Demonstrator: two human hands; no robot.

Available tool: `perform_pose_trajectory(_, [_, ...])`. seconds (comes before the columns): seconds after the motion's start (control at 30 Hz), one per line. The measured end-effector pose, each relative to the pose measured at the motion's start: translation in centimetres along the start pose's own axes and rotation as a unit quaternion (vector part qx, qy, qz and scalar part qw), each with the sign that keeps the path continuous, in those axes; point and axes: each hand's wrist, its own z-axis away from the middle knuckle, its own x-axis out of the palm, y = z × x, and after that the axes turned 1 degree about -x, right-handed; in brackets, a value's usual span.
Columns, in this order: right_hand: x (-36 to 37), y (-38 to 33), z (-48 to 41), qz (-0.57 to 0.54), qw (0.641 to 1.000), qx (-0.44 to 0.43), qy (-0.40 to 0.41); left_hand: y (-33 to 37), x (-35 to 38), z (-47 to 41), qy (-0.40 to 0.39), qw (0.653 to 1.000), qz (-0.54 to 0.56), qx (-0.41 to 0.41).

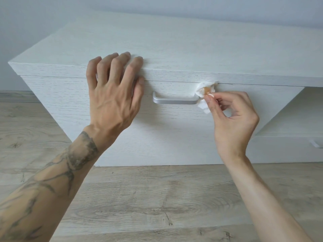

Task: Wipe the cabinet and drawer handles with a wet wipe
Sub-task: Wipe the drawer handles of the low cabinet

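Right hand (234, 119) pinches wipe (202, 92), drawer handle (174, 101) horizontal

The light is soft, bright and even. Shadows are faint. The cabinet (174, 49) looks stretched toward the edges.

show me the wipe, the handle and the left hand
wipe (199, 89): head view, on its bunched upper part
handle (174, 101): head view, middle of its front bar
left hand (111, 102): head view, back of the hand
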Motion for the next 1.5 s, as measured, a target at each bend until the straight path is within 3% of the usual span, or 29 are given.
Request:
perform_pose_trajectory(0.2, [0.3,-0.3,0.1,-0.051,0.995,0.029,-0.086,0.1,0.0,0.0,-0.002,1.000,0.009,-0.002])
perform_pose_trajectory(0.4, [0.2,-1.0,0.9,-0.026,0.995,-0.018,-0.094,0.1,0.1,0.1,0.003,1.000,0.012,-0.006])
perform_pose_trajectory(0.53, [0.7,-1.0,-0.4,-0.056,0.995,0.034,-0.078,0.2,0.1,0.0,0.005,1.000,0.018,-0.002])
perform_pose_trajectory(0.87, [0.8,-1.3,-0.2,-0.036,0.995,0.009,-0.087,0.3,-0.1,-0.1,0.004,1.000,0.017,-0.004])
perform_pose_trajectory(1.33, [0.8,-3.7,0.0,0.077,0.990,-0.084,-0.088,0.3,0.0,0.0,-0.005,1.000,0.009,-0.009])
perform_pose_trajectory(1.5, [3.8,-5.9,0.5,0.069,0.983,-0.114,-0.130,0.4,0.1,-0.1,0.010,1.000,0.001,-0.004])
